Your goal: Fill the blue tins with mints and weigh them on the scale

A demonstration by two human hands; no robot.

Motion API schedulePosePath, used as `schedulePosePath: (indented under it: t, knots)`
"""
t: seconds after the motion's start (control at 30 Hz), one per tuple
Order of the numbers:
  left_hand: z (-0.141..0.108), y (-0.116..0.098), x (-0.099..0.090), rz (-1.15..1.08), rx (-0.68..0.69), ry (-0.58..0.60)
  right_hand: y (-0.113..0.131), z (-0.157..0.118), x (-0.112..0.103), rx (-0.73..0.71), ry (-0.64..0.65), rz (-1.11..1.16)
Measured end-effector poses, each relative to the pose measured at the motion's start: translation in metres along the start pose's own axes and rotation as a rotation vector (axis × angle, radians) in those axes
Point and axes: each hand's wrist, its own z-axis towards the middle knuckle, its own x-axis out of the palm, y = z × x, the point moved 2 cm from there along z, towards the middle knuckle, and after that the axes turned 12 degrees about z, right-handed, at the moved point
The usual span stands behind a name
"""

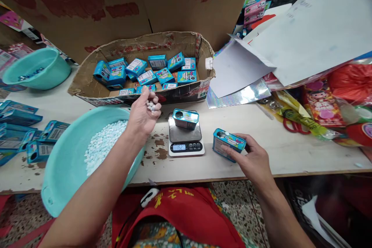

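My left hand (pixel 145 111) is raised palm up between the basin and the scale, its curled fingers around several small white candies (pixel 150 105). A blue candy box (pixel 186 119) with a round hole in its top stands on the pan of a small digital scale (pixel 186 148), whose display is lit. To the right of the scale, my right hand (pixel 254 155) grips another blue candy box (pixel 228 144) at its right end, close to the tabletop. Below my left forearm, a turquoise basin (pixel 62 155) holds a heap of pale candies (pixel 106 143).
Behind the scale, a cut-down cardboard box (pixel 139 44) contains several blue boxes. More blue boxes (pixel 48 151) and a smaller turquoise bowl (pixel 55 71) are at left. Paper sheets (pixel 238 69), red scissors (pixel 295 127) and colourful packaging (pixel 322 102) crowd the right side.
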Motion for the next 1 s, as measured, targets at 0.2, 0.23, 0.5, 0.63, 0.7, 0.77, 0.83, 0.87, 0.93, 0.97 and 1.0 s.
schedulePosePath:
  t: [0.2, 0.23, 0.5, 0.63, 0.7, 0.77, 0.83, 0.87, 0.93, 0.97, 1.0]
  knots:
    - [-0.017, 0.009, -0.029, 0.442, -0.01, 0.128, 0.001, -0.002, -0.001, 0.012, -0.006, 0.013]
    - [-0.018, 0.01, -0.029, 0.506, 0.037, 0.14, 0.002, -0.002, -0.001, 0.008, -0.006, 0.014]
    - [-0.013, 0.007, -0.016, 0.853, 0.279, 0.25, 0.011, -0.009, 0.001, -0.003, -0.005, -0.005]
    - [-0.013, 0.007, -0.008, 1.111, 0.45, 0.302, 0.015, -0.013, 0.006, -0.003, 0.018, 0.027]
    - [-0.014, 0.007, -0.004, 1.204, 0.487, 0.276, 0.018, -0.013, 0.009, -0.01, 0.021, 0.035]
    - [-0.013, 0.008, -0.001, 1.262, 0.509, 0.241, 0.023, -0.012, 0.012, -0.027, 0.028, 0.03]
    - [-0.012, 0.012, 0.001, 1.34, 0.535, 0.203, 0.028, -0.01, 0.014, -0.052, 0.044, 0.022]
    - [-0.011, 0.014, 0.001, 1.386, 0.547, 0.186, 0.031, -0.009, 0.016, -0.066, 0.056, 0.022]
    - [-0.011, 0.017, -0.001, 1.44, 0.57, 0.162, 0.037, -0.004, 0.021, -0.094, 0.071, 0.04]
    - [-0.011, 0.016, -0.004, 1.438, 0.578, 0.147, 0.04, 0.0, 0.026, -0.108, 0.074, 0.058]
    - [-0.012, 0.013, -0.008, 1.419, 0.586, 0.118, 0.043, 0.004, 0.032, -0.122, 0.079, 0.08]
